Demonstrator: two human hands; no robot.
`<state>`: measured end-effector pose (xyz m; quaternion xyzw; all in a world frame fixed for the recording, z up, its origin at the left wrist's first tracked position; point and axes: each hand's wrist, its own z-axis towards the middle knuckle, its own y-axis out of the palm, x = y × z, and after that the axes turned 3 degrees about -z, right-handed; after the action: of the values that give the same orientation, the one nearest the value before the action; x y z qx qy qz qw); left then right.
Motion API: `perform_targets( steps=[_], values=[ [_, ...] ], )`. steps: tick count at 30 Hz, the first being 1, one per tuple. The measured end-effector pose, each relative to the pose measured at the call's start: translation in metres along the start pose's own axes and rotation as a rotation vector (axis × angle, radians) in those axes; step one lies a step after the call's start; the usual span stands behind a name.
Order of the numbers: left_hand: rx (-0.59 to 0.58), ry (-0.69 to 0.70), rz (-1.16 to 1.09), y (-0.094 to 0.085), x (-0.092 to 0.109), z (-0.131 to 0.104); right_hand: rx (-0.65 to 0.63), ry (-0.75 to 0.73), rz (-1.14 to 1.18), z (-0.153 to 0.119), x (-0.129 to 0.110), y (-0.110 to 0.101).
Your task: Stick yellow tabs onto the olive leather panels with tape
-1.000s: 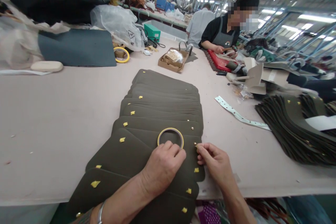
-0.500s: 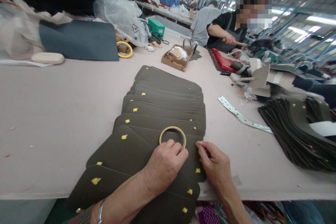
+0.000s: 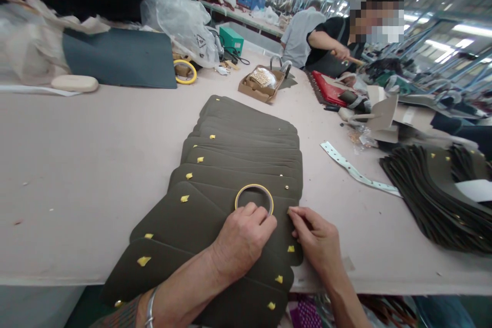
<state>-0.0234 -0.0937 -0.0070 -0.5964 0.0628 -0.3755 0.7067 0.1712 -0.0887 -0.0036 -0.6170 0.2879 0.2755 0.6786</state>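
Observation:
Overlapping dark olive panels (image 3: 246,113) fan across the table in front of me, with small bits of yellow tape (image 3: 144,261) stuck along both sides. Some panels also carry small gold studs (image 3: 286,187). My left hand (image 3: 246,233) is closed around the near edge of a thin roll of yellow tape (image 3: 254,186), which stands up over the panels. At the right edge of one panel, my right hand (image 3: 315,233) pinches with thumb and forefinger. A tiny yellowish bit shows at those fingertips, too small to make out well.
At right lies a thick stack of dark panels (image 3: 426,195), near a white strip with holes (image 3: 357,177). A cardboard box (image 3: 255,91) of gold studs sits beyond. Another tape roll (image 3: 185,81) lies beside a blue-grey sheet (image 3: 119,59). A co-worker (image 3: 334,41) holds a wooden-handled tool.
The view has shifted slightly, moving everything a little to the right in the picture. Both hands keep the same place and grip over the panels.

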Motion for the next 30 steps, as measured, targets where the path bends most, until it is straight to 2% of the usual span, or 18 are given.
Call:
perform_targets(
  steps=[3,5,9,11,14,16,18,23,26,30],
  values=[
    [-0.004,0.0,-0.003,-0.001,0.0,0.0,0.051,-0.061,-0.125,0.002,-0.005,0.004],
    [0.001,0.003,-0.003,-0.001,0.0,0.0,0.047,-0.024,-0.142,0.003,-0.005,0.003],
    [0.023,0.004,-0.007,-0.002,0.0,0.0,0.035,0.117,0.038,-0.001,0.004,-0.003],
    [0.025,0.006,-0.005,-0.002,0.0,-0.001,0.034,0.052,0.03,-0.005,0.008,-0.006],
    [0.026,0.009,0.018,-0.002,0.001,-0.001,0.027,-0.212,-0.172,-0.008,0.008,-0.006],
    [0.033,0.017,0.042,-0.003,0.0,-0.002,0.038,-0.338,-0.271,-0.006,0.006,-0.003],
    [0.031,0.031,0.065,-0.004,0.0,-0.002,0.054,-0.363,-0.319,-0.001,0.004,0.001],
    [0.023,0.067,0.092,-0.01,0.0,-0.001,0.069,-0.269,-0.277,0.009,0.0,0.003],
    [0.087,0.105,0.046,-0.015,0.001,0.0,-0.019,-0.223,-0.246,0.005,-0.005,-0.005],
    [0.186,0.106,-0.077,-0.017,0.0,0.0,-0.302,-0.145,-0.242,-0.011,-0.011,-0.021]
  ],
)
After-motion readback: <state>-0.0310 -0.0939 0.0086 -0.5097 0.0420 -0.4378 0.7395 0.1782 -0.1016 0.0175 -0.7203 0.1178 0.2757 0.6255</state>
